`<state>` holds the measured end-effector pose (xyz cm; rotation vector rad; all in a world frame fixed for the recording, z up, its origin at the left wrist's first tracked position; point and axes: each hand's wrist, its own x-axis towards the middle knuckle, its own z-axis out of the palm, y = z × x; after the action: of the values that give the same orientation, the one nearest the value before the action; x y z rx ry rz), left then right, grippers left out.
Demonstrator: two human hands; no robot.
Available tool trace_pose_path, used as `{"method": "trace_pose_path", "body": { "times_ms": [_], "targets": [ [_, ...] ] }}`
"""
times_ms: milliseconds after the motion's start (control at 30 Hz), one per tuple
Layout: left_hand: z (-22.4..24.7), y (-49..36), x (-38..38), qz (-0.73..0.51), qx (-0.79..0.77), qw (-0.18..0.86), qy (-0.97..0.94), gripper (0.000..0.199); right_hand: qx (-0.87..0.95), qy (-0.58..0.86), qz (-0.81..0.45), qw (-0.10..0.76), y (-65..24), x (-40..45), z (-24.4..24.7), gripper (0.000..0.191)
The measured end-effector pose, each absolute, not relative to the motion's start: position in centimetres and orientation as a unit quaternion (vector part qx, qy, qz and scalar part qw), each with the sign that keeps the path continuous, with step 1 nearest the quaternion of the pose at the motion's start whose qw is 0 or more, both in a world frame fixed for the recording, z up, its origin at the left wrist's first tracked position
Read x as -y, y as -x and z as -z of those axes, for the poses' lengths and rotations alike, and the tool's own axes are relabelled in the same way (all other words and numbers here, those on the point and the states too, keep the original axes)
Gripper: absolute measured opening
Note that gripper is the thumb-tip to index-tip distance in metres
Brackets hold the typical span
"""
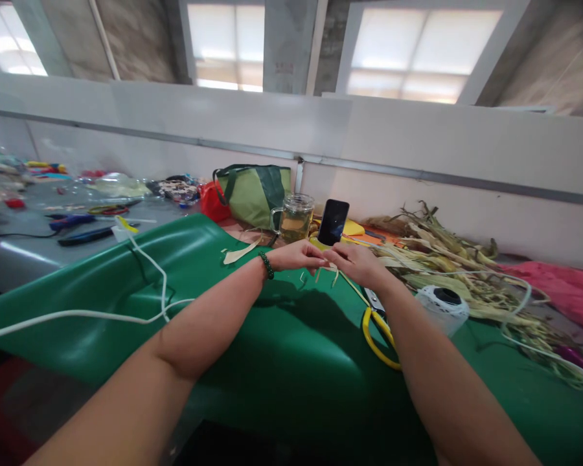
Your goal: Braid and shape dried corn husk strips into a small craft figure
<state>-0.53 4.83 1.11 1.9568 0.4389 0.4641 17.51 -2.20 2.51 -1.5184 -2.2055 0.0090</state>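
A grey bench [17, 259] carries a green mat [291, 349], husks [449, 259] heaped at right. Scissors [366, 329] lie on the mat. Above it, left hand [298, 255] and right hand [360, 263] meet, pinching a thin pale strip [354, 287].

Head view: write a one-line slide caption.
Left hand and right hand pinch pale strips above a green sheet, yellow-handled scissors nearby.

Faint wall marking [284, 67], perhaps lettering, unreadable
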Motion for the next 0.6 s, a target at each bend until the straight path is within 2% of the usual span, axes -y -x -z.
{"method": "trace_pose_path", "body": {
  "times_ms": [100,300,467,600],
  "targets": [
    [-0.9,0.2,-4.8,-0.191,-0.175,0.485,-0.835,0.014,0.818,0.528,-0.037,0.226,-17.1,2.1,-2.2,0.05],
    [-1.2,-0.1,-4.3,-0.213,-0.174,0.417,-0.866,0.017,0.813,0.479,-0.137,0.302,-17.2,1.6,-1.6,0.052],
    [-0.7,0.0,-4.7,-0.224,-0.171,0.497,-0.821,0.012,0.785,0.495,-0.181,0.324,-17.8,1.4,-1.6,0.046],
    [-0.5,0.9,-5.5,-0.172,-0.175,0.555,-0.795,0.025,0.786,0.466,-0.205,0.351,-17.7,2.3,-2.5,0.034]
  ]
}}
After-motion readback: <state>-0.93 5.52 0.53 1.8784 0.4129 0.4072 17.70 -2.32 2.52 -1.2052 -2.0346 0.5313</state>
